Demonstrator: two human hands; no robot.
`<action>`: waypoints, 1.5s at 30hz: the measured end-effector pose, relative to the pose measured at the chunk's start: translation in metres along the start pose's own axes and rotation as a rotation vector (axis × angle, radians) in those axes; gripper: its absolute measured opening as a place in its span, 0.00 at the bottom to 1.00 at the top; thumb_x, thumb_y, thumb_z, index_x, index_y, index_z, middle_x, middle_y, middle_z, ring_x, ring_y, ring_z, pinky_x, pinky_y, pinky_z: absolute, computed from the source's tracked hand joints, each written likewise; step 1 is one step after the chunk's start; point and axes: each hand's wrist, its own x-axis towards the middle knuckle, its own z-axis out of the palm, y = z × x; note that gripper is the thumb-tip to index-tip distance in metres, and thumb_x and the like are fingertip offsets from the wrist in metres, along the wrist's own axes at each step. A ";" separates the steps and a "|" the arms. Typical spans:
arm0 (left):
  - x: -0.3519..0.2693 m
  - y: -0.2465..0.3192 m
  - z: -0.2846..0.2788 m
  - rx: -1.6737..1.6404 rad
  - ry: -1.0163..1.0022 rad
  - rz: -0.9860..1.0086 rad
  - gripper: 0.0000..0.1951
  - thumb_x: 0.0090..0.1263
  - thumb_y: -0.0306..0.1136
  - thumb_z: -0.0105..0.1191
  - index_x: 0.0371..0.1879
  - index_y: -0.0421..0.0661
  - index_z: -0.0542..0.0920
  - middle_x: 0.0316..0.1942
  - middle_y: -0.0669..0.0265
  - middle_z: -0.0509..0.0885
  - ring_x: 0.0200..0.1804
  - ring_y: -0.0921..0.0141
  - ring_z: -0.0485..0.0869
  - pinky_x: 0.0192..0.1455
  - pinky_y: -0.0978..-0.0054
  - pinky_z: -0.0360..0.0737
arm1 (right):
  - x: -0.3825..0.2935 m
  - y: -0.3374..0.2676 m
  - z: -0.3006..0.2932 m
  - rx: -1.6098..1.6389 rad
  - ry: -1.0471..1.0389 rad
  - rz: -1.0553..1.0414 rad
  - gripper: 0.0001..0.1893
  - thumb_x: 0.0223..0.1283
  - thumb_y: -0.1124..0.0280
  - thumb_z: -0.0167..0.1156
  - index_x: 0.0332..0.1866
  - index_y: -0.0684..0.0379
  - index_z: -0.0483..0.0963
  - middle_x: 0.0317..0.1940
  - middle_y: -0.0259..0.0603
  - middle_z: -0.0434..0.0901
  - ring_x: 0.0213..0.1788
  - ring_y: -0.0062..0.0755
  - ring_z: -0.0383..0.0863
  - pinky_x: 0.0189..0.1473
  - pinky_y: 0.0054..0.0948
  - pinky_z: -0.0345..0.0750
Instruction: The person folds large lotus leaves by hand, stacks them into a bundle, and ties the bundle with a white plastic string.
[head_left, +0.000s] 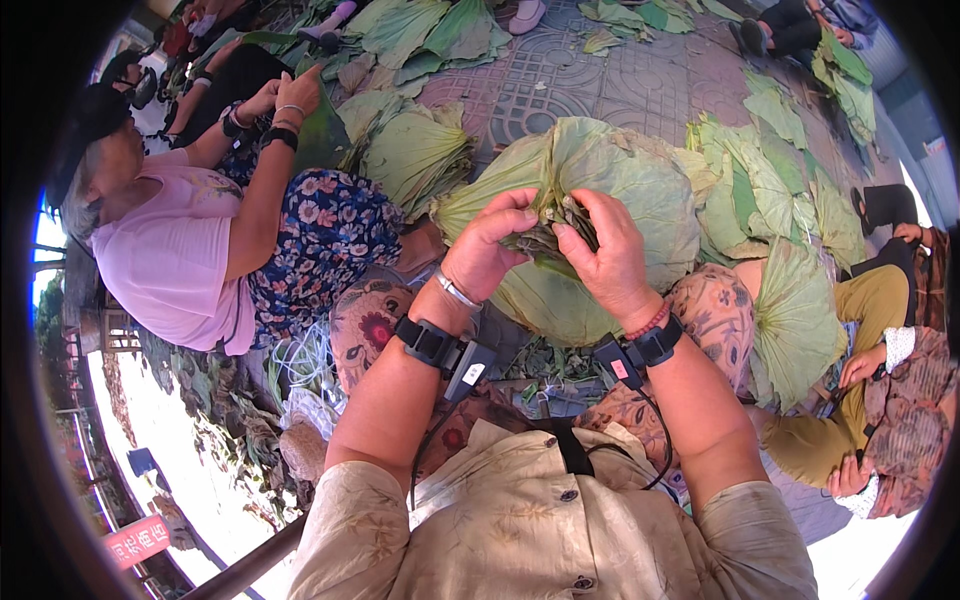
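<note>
A large bundle of lotus leaves (637, 180), pale green with browned edges, is held up before me, its gathered stem ends between my hands. My left hand (491, 247) grips the left side of the gathered part, fingers and thumb curled near the stems. On the right side my right hand (611, 259) has its thumb and fingers around the dark cut stem ends (574, 221). More leaf hangs below my hands, over the gap between my knees. Both wrists wear black straps with small boxes and cables.
A person in a pink top (180, 247) sits close at my left, handling a leaf. Leaf stacks lie at front left (416, 154) and right (750, 180) on the patterned paving (547, 82). Other people sit at right. White plastic string (304, 360) lies beside my left knee.
</note>
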 end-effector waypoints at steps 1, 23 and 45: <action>-0.001 0.001 0.002 0.000 -0.001 -0.006 0.22 0.64 0.36 0.51 0.57 0.43 0.70 0.49 0.66 0.79 0.49 0.73 0.78 0.54 0.72 0.73 | -0.001 0.004 0.000 0.005 0.000 0.020 0.21 0.50 0.67 0.65 0.48 0.64 0.71 0.41 0.49 0.76 0.44 0.49 0.75 0.47 0.39 0.74; -0.005 -0.001 0.005 0.000 -0.007 -0.024 0.23 0.64 0.36 0.51 0.58 0.44 0.69 0.52 0.66 0.77 0.52 0.70 0.77 0.56 0.70 0.72 | -0.002 0.011 -0.001 0.200 0.101 0.269 0.14 0.57 0.71 0.58 0.47 0.65 0.71 0.31 0.50 0.79 0.33 0.49 0.80 0.35 0.36 0.76; -0.007 -0.004 0.004 0.047 0.008 0.001 0.25 0.62 0.37 0.51 0.59 0.43 0.68 0.53 0.66 0.77 0.53 0.71 0.76 0.54 0.72 0.71 | -0.007 0.005 -0.001 0.192 0.032 0.258 0.18 0.56 0.71 0.60 0.50 0.65 0.70 0.36 0.52 0.79 0.38 0.51 0.79 0.41 0.37 0.76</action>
